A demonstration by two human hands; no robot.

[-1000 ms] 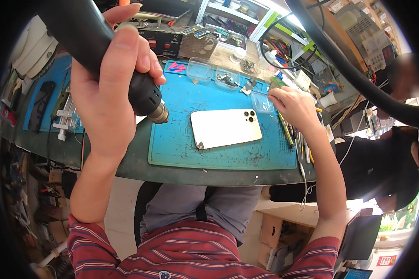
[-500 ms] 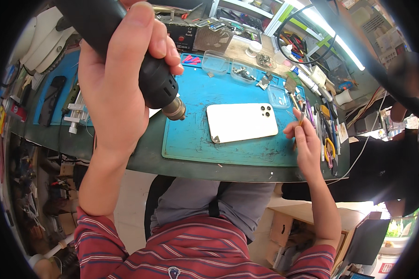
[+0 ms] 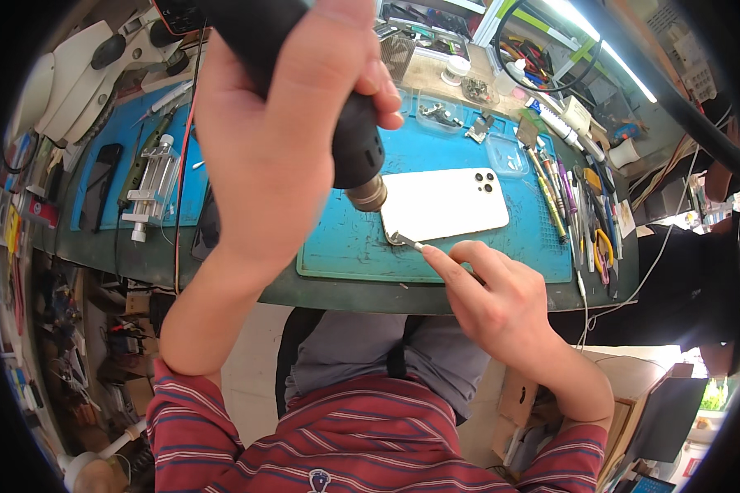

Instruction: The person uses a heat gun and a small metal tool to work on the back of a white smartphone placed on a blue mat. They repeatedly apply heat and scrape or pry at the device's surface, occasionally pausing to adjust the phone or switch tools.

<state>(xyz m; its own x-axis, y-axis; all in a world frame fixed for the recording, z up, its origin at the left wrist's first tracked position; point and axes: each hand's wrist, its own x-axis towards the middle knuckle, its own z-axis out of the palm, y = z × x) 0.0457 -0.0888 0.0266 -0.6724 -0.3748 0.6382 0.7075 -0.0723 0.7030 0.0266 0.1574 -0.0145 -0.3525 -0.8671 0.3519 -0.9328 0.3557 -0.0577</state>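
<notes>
My left hand (image 3: 267, 164) is closed around a black hot-air gun (image 3: 353, 152). Its metal nozzle (image 3: 367, 195) hangs at the left end of a white smartphone (image 3: 448, 201), which lies back up on the blue mat (image 3: 345, 259), triple camera at upper right. A small thin blade tool (image 3: 409, 242) is in the fingers of my right hand (image 3: 493, 300), its tip at the phone's lower-left corner. Whether the nozzle touches anything I cannot tell.
Clear plastic boxes (image 3: 508, 156) and metal parts line the mat's back. Pens, tweezers and pliers (image 3: 600, 246) lie along the right. A clamp fixture (image 3: 152, 189) and dark phone (image 3: 107, 177) are on the left. A person in dark clothing (image 3: 666, 279) is at the right.
My right hand took a thin tool from the right side and brought it down-left to the phone's corner. My left hand moved the gun rightward, nearer the phone. The view has shifted.
</notes>
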